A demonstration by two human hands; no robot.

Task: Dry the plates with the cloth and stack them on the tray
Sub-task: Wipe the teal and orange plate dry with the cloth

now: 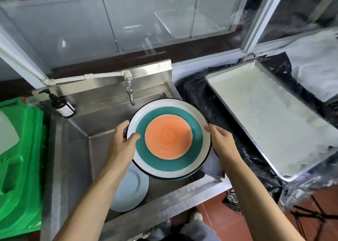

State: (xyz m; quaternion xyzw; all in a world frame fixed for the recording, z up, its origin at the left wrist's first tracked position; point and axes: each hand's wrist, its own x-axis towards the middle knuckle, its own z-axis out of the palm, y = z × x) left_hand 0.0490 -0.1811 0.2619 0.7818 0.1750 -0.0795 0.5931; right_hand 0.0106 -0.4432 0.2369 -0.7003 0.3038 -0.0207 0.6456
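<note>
Hands (170, 142) grip plate (169, 140) rim over sink (76, 149).

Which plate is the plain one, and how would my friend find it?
Start at the big metal sink under the tap. Look down into the basin's near corner, below the left hand, where the pale plate lies. It is plain bluish-white all over, unlike the colourful plate held above it, with its orange middle and teal ring.

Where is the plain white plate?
In the head view, the white plate lies low in the sink, under the left hand and just left of the colourful plate held above it.
</note>
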